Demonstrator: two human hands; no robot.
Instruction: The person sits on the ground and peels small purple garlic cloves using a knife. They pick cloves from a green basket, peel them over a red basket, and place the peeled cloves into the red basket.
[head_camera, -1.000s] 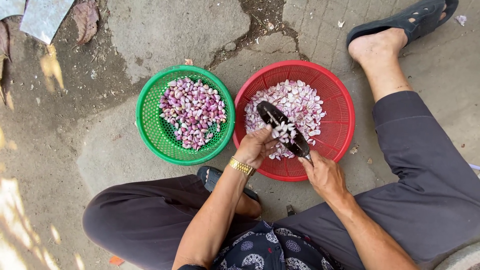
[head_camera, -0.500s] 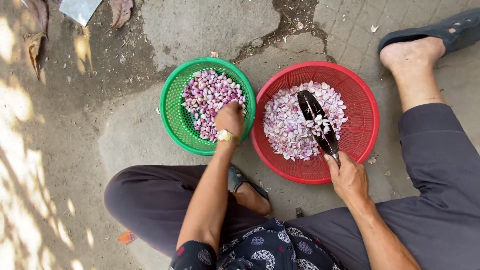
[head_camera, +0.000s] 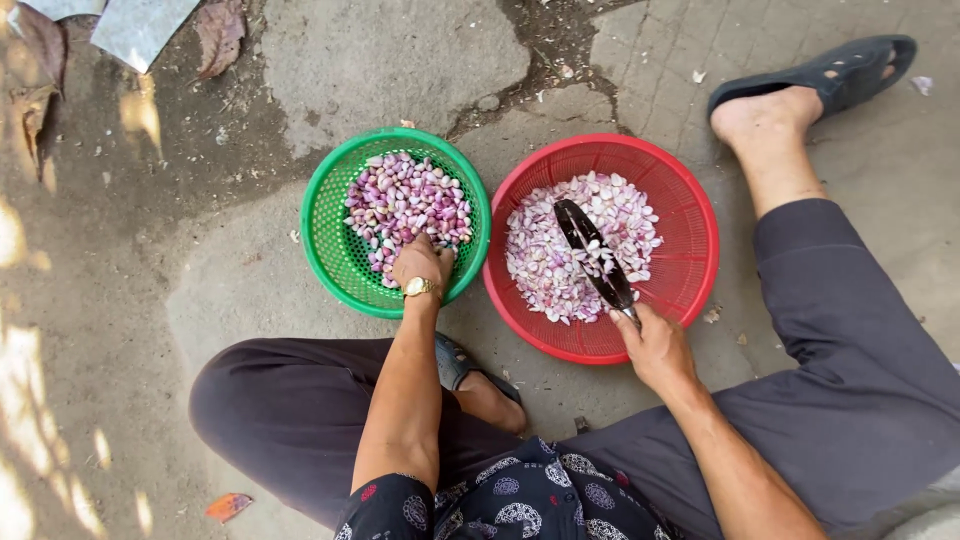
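Observation:
My left hand (head_camera: 422, 262), with a gold watch on the wrist, reaches into the green basket (head_camera: 325, 235) and its fingers dip among the purple shallots (head_camera: 405, 200); whether it grips one is hidden. My right hand (head_camera: 655, 345) holds a dark knife (head_camera: 593, 255) whose blade lies over the pale peeled pieces (head_camera: 560, 255) in the red basket (head_camera: 690, 215). Bits of peel stick to the blade. The two baskets stand side by side on the ground, rims touching.
I sit on rough concrete ground with legs spread around the baskets. My right foot in a dark sandal (head_camera: 820, 75) lies at the upper right, my left foot (head_camera: 480, 385) under my knee. Dry leaves (head_camera: 220, 35) and a grey sheet (head_camera: 140, 25) lie at the upper left.
My left hand left the knife over the red basket and moved left into the green basket of shallots. The right hand keeps the knife over the red basket.

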